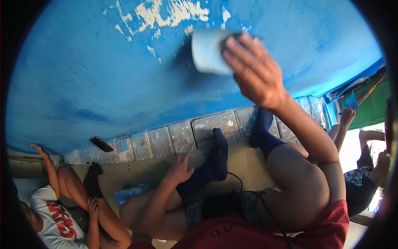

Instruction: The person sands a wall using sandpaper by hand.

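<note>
Far left of the left hand (pixel 179 170), one seated person in a white shirt (pixel 54 216) braced a hand on the ledge. One dark flat object (pixel 101 144), maybe a phone, lay on the grey block edging (pixel 182 137) up-left of that hand. Left hand rested loose and empty, fingers spread, on the wearer's own ankle by one of two dark blue socks (pixel 211 166), likely for balance. Right hand (pixel 253 70) was raised, pressing one pale folded sheet (pixel 207 52), probably sandpaper, flat against the blue painted surface (pixel 103 74); white worn patches (pixel 174 12) sat just above-left of it. Right of that hand, another person's legs (pixel 365 157).
</note>
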The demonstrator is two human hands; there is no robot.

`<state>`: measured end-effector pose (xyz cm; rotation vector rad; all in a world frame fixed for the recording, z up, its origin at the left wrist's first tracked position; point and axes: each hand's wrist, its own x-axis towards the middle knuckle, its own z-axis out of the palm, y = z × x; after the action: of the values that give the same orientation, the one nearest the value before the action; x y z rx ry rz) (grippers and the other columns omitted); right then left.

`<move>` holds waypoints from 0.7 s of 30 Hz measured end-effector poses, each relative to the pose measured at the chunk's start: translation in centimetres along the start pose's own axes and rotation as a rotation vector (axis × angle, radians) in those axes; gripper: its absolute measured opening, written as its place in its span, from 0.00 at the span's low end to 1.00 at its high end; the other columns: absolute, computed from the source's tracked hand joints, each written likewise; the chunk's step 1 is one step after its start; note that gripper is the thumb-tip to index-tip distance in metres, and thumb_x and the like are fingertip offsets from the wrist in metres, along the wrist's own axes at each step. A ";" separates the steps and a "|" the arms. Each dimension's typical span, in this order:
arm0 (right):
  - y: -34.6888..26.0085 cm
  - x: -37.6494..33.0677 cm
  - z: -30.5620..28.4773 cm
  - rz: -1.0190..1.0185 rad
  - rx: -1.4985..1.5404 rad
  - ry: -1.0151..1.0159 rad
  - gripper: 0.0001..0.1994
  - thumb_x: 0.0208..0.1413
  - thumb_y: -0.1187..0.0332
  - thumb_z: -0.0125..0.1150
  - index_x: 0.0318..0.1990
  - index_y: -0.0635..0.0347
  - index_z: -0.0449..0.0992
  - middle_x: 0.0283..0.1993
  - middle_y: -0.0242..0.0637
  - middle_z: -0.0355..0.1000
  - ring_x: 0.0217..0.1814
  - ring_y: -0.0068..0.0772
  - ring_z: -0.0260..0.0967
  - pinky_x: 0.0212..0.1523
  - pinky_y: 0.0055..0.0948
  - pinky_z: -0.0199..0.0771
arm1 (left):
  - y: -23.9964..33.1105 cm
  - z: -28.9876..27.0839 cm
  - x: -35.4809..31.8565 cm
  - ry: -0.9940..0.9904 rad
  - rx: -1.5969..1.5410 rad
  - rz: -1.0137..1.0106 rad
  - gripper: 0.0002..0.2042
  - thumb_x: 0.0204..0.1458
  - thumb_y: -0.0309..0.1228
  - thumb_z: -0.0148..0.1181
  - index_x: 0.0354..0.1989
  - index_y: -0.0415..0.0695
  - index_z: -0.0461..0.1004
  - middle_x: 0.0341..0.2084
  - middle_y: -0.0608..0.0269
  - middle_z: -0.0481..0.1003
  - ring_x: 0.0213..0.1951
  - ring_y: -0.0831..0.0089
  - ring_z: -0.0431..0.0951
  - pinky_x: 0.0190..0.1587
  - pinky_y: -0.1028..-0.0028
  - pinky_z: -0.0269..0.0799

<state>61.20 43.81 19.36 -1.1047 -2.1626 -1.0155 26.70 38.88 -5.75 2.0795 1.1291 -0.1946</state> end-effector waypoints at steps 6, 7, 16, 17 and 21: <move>0.5 4.9 -1.6 -0.283 0.013 0.080 0.16 0.51 0.71 0.61 0.48 0.62 0.82 0.59 0.42 0.75 0.65 0.44 0.71 0.65 0.44 0.72 | -1.3 -0.2 5.9 0.066 -0.166 0.443 0.24 0.44 0.15 0.53 0.52 0.46 0.78 0.50 0.43 0.76 0.56 0.47 0.74 0.58 0.58 0.71; 0.7 6.2 -1.5 -0.294 0.017 0.081 0.16 0.51 0.71 0.61 0.48 0.62 0.82 0.59 0.42 0.75 0.65 0.44 0.71 0.65 0.44 0.72 | -1.4 0.1 6.5 0.075 -0.173 0.442 0.24 0.44 0.15 0.53 0.52 0.46 0.78 0.50 0.43 0.76 0.56 0.47 0.74 0.58 0.58 0.71; -2.0 6.9 3.5 -0.337 0.194 -0.029 0.17 0.45 0.71 0.65 0.46 0.65 0.82 0.56 0.44 0.76 0.65 0.47 0.70 0.65 0.46 0.72 | -0.4 0.5 7.7 0.040 -0.267 0.247 0.13 0.45 0.17 0.51 0.36 0.44 0.78 0.36 0.47 0.80 0.45 0.50 0.80 0.47 0.57 0.74; -1.9 7.8 3.3 -0.325 0.178 0.013 0.16 0.48 0.74 0.63 0.47 0.63 0.82 0.56 0.42 0.77 0.64 0.45 0.72 0.64 0.46 0.72 | 0.1 0.2 7.3 0.019 -0.205 0.224 0.13 0.45 0.20 0.52 0.39 0.45 0.78 0.38 0.48 0.79 0.46 0.51 0.79 0.49 0.56 0.74; -3.6 9.0 4.5 -0.295 0.178 0.051 0.14 0.49 0.74 0.62 0.45 0.61 0.84 0.56 0.41 0.77 0.64 0.45 0.72 0.63 0.46 0.73 | -1.3 2.3 7.2 -0.012 -0.036 0.259 0.16 0.47 0.27 0.56 0.46 0.48 0.78 0.47 0.52 0.76 0.51 0.51 0.76 0.54 0.56 0.72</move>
<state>52.85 50.14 21.65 -0.6847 -2.3675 -0.9381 30.47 42.46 -11.36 2.1649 0.8399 -0.0609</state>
